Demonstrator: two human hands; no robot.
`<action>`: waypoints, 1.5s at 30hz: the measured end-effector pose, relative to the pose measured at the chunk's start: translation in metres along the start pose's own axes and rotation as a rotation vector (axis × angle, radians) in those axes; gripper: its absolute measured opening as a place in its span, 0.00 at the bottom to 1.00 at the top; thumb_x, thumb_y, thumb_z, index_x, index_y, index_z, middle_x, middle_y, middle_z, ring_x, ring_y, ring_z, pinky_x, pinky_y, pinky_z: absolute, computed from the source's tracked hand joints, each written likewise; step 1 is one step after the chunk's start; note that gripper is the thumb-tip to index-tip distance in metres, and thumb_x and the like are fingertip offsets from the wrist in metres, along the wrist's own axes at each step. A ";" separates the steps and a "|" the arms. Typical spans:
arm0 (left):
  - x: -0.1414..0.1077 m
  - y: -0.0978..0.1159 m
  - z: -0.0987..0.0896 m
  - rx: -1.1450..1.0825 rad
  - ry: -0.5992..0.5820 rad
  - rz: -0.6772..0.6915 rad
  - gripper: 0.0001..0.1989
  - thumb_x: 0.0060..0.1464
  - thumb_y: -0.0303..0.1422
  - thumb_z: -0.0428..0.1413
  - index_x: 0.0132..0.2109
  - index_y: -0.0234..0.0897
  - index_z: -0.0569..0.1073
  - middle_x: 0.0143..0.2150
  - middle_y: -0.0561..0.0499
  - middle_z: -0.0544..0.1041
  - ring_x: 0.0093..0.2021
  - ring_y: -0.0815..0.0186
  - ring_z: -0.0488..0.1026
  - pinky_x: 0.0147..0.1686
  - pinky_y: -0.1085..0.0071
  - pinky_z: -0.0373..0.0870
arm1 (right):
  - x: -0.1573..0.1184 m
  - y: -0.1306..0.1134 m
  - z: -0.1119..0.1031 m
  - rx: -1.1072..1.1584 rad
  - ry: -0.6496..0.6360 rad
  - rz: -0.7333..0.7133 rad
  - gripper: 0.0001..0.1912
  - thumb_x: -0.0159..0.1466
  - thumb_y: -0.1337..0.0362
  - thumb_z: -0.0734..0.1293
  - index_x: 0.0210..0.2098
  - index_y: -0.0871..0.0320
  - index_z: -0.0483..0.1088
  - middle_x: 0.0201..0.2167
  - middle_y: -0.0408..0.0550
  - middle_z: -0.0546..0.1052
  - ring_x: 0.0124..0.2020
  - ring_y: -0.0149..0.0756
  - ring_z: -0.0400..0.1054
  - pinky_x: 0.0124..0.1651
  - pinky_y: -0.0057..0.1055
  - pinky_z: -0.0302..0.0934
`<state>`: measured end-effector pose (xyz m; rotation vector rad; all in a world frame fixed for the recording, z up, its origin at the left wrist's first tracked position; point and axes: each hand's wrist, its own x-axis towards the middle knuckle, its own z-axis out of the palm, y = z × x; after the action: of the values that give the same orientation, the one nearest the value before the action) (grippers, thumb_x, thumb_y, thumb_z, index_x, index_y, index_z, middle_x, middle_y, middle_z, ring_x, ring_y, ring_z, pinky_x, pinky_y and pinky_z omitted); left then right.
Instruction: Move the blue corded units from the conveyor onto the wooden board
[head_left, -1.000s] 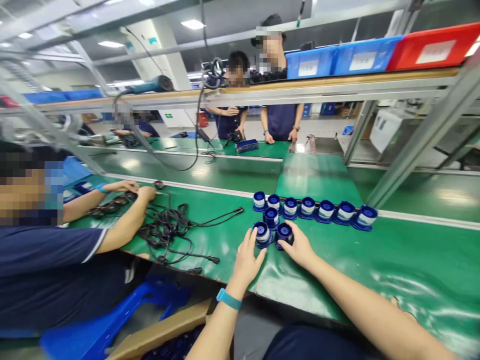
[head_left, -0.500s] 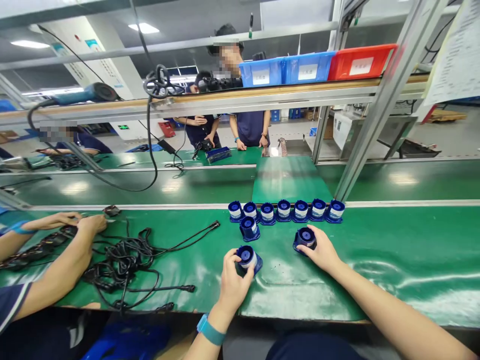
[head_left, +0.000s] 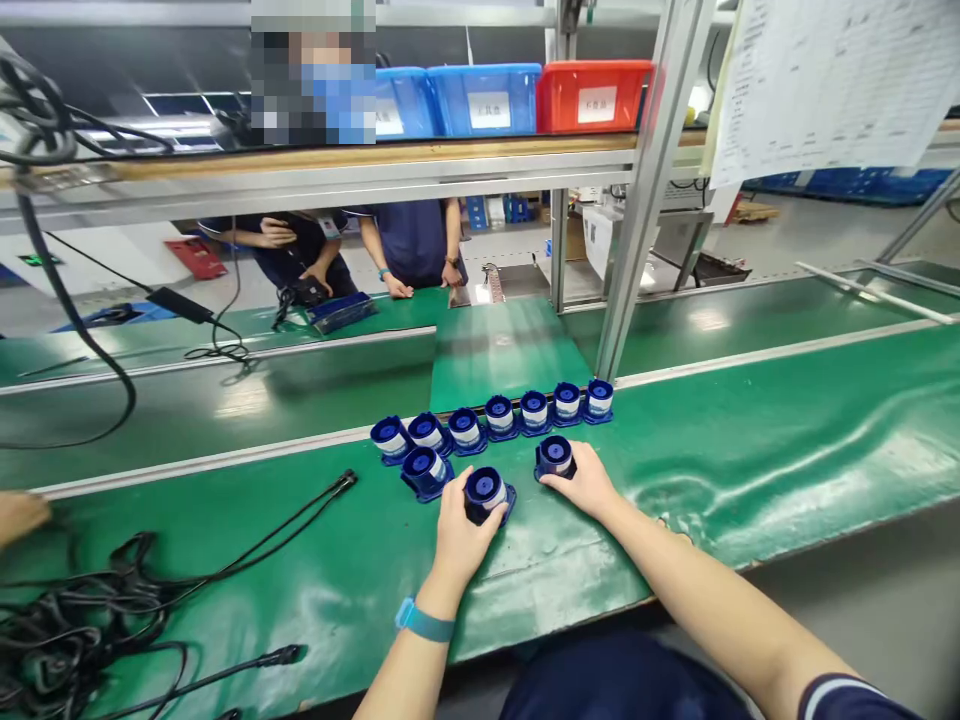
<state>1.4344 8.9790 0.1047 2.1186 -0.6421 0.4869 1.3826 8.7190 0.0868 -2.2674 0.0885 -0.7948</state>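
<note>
My left hand [head_left: 463,530], with a blue band on its wrist, has thumb and fingers around a round blue part [head_left: 486,487] with a white label. My right hand [head_left: 589,480] grips a second blue part [head_left: 555,455] from its right side. Both parts stand upright with their round tops facing up, low over or on the green mat [head_left: 570,560]. Behind them is a row of several similar blue parts [head_left: 534,412] along the mat's far edge. One more blue part [head_left: 426,472] stands in front of the row's left end, beside my left hand's fingers.
Tangled black cables [head_left: 75,620] lie at the left, near another person's hand [head_left: 21,517]. A metal post [head_left: 637,200] rises behind the row. Blue bins [head_left: 484,85] and a red bin [head_left: 592,80] sit on the overhead shelf. People stand across the bench.
The view has turned to the right, so the scene sits further left and looks tilted. Both hands still hold their blue parts. The neighbouring person's arms have mostly left the picture.
</note>
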 end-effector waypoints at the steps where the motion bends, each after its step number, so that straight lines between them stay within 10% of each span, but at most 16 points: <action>1: -0.001 -0.001 -0.001 -0.008 -0.001 -0.009 0.36 0.53 0.43 0.64 0.65 0.39 0.64 0.61 0.38 0.71 0.62 0.50 0.70 0.63 0.48 0.69 | 0.000 0.001 0.000 -0.006 0.016 0.018 0.30 0.55 0.49 0.77 0.51 0.57 0.72 0.49 0.55 0.78 0.50 0.50 0.70 0.55 0.48 0.65; 45: 0.002 -0.027 0.013 -0.194 -0.041 -0.190 0.34 0.47 0.50 0.65 0.56 0.37 0.71 0.53 0.39 0.79 0.53 0.48 0.78 0.56 0.47 0.74 | 0.001 0.003 0.009 0.066 0.059 0.099 0.26 0.55 0.55 0.77 0.51 0.55 0.72 0.50 0.53 0.79 0.51 0.51 0.71 0.57 0.50 0.64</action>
<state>1.4539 8.9817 0.0822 1.9853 -0.4844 0.2662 1.3890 8.7221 0.0800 -2.1605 0.1983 -0.8010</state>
